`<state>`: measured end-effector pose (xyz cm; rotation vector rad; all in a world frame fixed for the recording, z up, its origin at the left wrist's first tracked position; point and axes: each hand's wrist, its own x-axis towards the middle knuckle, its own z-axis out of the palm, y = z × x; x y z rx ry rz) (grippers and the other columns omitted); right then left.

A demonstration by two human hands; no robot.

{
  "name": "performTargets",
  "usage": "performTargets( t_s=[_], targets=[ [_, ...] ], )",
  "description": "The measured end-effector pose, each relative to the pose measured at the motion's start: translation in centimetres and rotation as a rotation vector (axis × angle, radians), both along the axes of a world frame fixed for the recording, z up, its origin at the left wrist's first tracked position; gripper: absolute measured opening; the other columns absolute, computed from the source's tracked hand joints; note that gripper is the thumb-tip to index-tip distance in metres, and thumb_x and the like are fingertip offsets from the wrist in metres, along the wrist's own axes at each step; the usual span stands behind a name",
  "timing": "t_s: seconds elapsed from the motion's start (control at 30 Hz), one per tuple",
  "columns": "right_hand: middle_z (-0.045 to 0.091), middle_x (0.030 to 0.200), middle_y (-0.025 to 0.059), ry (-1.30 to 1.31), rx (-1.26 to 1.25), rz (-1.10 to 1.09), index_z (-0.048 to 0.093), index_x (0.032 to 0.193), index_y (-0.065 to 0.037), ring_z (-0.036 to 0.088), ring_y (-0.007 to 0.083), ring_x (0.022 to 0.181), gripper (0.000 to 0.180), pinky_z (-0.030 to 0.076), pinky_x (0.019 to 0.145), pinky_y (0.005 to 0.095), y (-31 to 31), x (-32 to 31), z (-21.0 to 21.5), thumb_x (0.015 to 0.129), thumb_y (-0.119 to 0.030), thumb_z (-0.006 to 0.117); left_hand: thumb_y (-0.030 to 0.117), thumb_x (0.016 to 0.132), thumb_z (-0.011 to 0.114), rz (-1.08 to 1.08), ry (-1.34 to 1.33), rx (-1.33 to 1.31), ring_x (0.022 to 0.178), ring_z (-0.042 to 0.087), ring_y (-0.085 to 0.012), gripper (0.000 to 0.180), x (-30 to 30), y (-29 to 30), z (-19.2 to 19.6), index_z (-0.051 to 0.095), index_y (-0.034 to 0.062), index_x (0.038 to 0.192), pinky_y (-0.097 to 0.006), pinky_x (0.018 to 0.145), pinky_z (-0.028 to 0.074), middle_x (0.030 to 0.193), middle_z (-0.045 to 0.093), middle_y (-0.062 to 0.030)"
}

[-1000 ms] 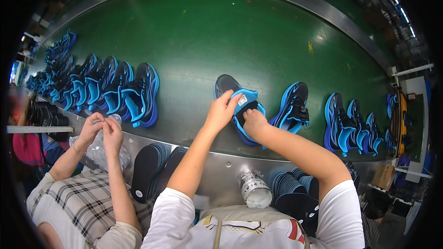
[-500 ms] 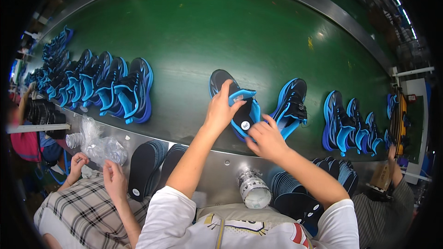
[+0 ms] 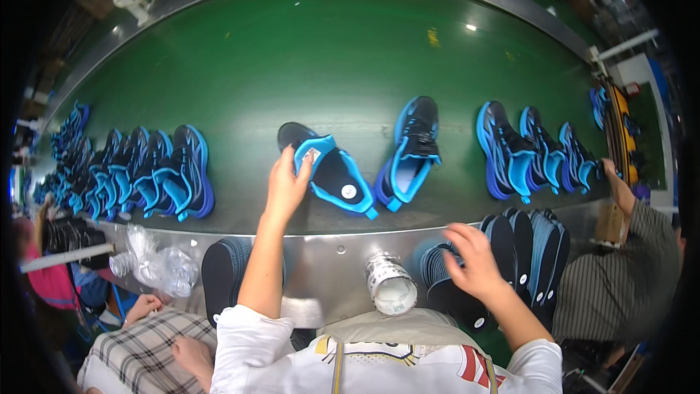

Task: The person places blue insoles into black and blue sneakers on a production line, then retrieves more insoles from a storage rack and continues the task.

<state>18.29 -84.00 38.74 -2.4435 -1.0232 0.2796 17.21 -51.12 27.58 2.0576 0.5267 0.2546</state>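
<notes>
My left hand (image 3: 290,184) pinches the tongue of a black and blue sneaker (image 3: 357,193), which lies tilted with its opening showing. Inside that shoe is a black insole (image 3: 337,173) bearing a round white sticker. To its right stands the matching sneaker (image 3: 418,128), laced, with a pale interior and nobody touching it. My right hand (image 3: 474,263) hovers over stacked insoles (image 3: 445,288) at the metal edge, fingers apart and holding nothing. More dark insoles (image 3: 519,237) with white stickers are piled just right of that hand.
Rows of sneakers (image 3: 191,164) stand to the left, with several more (image 3: 499,149) to the right on the green belt (image 3: 328,51). A white roll (image 3: 394,288), another insole stack (image 3: 222,270) and clear plastic (image 3: 164,266) line the metal ledge. Co-workers sit on both sides.
My right hand has left the sneaker and moved down and right to the insoles. My left hand still grips the tongue. The view has shifted; the left co-worker's hands have lowered.
</notes>
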Motion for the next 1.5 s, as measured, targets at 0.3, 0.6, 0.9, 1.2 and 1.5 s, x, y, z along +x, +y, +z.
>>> performTargets(
  t_s=[0.3, 0.6, 0.9, 1.2, 1.5],
  targets=[
    [0.046, 0.114, 0.0137, 0.077, -0.492, 0.082, 0.045, 0.116, -0.005, 0.041, 0.0297, 0.113, 0.06, 0.031, 0.096, 0.0403, -15.0, -5.3, 2.6, 0.063, -0.02, 0.069, 0.036, 0.076, 0.058, -0.095, 0.323, 0.891, 0.071, 0.058, -0.0249, 0.03, 3.4, -1.5, 5.1, 0.057, 0.0065, 0.078, -0.041, 0.065, 0.037, 0.072, 0.06, -0.0107],
    [0.053, 0.103, 0.0209, 0.039, -0.12, -0.068, 0.048, 0.103, 0.001, 0.054, 0.0336, 0.095, 0.044, 0.046, 0.081, 0.0363, -17.3, -6.8, 1.3, 0.065, -0.016, 0.062, 0.024, 0.072, 0.063, -0.55, -0.107, 0.803, 0.116, 0.037, -0.0302, 0.066, 7.1, -9.9, 4.9, 0.032, 0.0158, 0.13, -0.044, 0.089, 0.035, 0.121, 0.043, -0.014],
    [0.059, 0.082, 0.0086, 0.349, 0.406, -0.663, 0.059, 0.074, 0.005, 0.055, 0.0125, 0.071, 0.009, 0.043, 0.062, 0.0239, -15.6, 2.6, 3.6, 0.074, -0.005, 0.059, 0.023, 0.083, 0.054, -0.271, -0.246, 0.27, 0.083, 0.057, -0.0367, 0.044, 11.7, -17.3, 1.9, 0.038, 0.0112, 0.122, -0.04, 0.07, 0.045, 0.09, 0.059, -0.0198],
    [0.058, 0.059, 0.0046, 0.946, 0.114, -0.494, 0.065, 0.072, 0.004, 0.05, 0.0076, 0.051, 0.018, 0.041, 0.047, 0.023, -7.7, 10.5, 4.3, 0.069, -0.014, 0.064, 0.033, 0.085, 0.051, -0.28, -0.041, -0.113, 0.056, 0.047, -0.0166, 0.032, 12.3, -19.7, 2.0, 0.051, 0.0009, 0.081, -0.03, 0.051, 0.038, 0.061, 0.051, -0.0087],
    [0.057, 0.072, 0.0169, 0.022, -0.175, 0.0, 0.061, 0.065, 0.001, 0.057, 0.0291, 0.071, 0.014, 0.047, 0.069, 0.0362, -2.2, 11.7, -6.9, 0.068, -0.01, 0.054, 0.03, 0.086, 0.052, -0.347, -0.008, -0.309, 0.058, 0.035, -0.0048, 0.033, 12.5, -18.4, 1.1, 0.048, 0.0026, 0.068, -0.024, 0.048, 0.031, 0.057, 0.039, 0.0021]
  ],
)
